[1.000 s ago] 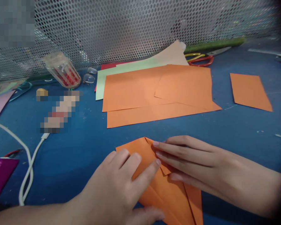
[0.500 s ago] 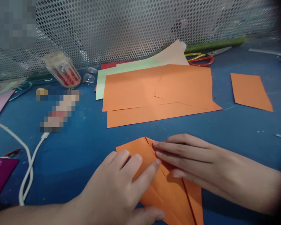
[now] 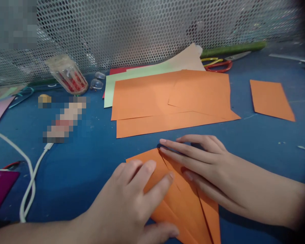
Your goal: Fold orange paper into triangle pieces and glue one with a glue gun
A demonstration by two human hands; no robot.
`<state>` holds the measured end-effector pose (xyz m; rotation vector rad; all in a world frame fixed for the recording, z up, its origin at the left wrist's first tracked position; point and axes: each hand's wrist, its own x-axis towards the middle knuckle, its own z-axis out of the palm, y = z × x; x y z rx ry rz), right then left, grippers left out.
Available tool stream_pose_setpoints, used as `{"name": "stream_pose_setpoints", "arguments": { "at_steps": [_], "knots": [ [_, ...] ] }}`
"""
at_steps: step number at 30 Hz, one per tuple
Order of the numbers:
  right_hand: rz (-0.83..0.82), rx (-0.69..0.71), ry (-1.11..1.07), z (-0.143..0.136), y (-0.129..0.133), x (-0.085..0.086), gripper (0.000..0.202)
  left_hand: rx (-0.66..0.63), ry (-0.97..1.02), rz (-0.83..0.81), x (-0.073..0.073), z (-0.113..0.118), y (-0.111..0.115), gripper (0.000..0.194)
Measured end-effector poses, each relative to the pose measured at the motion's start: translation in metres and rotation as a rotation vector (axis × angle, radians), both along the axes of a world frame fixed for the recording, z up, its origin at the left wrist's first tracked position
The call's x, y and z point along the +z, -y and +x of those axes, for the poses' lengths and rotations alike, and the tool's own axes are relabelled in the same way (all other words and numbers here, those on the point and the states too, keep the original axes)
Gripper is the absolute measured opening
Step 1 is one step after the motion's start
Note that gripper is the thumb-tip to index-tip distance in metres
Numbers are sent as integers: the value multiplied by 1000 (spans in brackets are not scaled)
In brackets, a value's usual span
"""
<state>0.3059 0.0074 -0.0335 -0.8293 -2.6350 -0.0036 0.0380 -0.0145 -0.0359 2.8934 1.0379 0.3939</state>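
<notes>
A folded sheet of orange paper (image 3: 178, 210) lies on the blue tabletop in front of me, its folded flaps meeting along a slanting line. My left hand (image 3: 134, 196) rests on its left side, fingers spread and somewhat bent, the index fingertip near the fold line. From the right, my right hand (image 3: 213, 166) lies stretched over the upper right edge, its fingertips at the paper's top corner and its thumb on the right flap. Neither hand grips anything. The sheet's lower end runs out of view.
Beyond are stacked orange sheets (image 3: 144, 101), pale green paper (image 3: 109, 91) and a small orange piece (image 3: 271, 100). Scissors (image 3: 220, 65), a jar with red contents (image 3: 68, 74) and eyeglasses (image 3: 97, 84) stand near a perforated metal panel (image 3: 132, 34). A white cable (image 3: 32, 176) runs at left.
My right hand has slid up and slightly left along the paper's edge, its fingertips now at the top corner. My left hand stays nearly in place.
</notes>
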Motion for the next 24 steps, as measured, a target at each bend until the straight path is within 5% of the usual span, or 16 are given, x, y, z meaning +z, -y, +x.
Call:
{"name": "stream_pose_setpoints", "arguments": {
  "at_steps": [7,17,24],
  "knots": [
    [-8,-43,20,-1,-1,-1,53,-15,125,63,-13,-11,16,62],
    [3,-49,5,-1,-2,2,50,-116,129,-82,-3,-8,5,59],
    [-82,66,-93,20,-15,16,38,-109,97,-172,3,-12,2,59]
  ]
}}
